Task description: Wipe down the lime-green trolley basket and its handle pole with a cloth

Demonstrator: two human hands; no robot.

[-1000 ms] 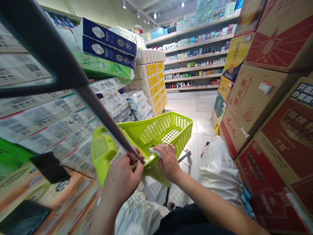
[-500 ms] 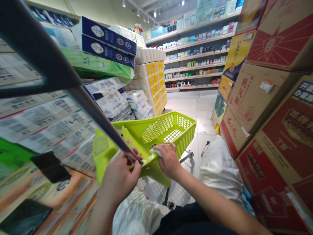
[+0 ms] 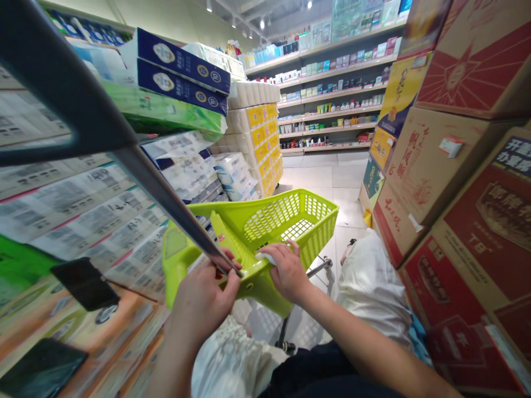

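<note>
our left hand (image 3: 206, 294), fingers gripping grey metal pole (image 3: 178, 216), our right hand (image 3: 290, 273) clasping white wad (image 3: 266, 257), against lime-green plastic cart (image 3: 265, 293)

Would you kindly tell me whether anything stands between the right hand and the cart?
Yes: a white tissue or cloth pokes out under the right hand, seemingly between it and the cart; nothing else visible intervenes.
</note>
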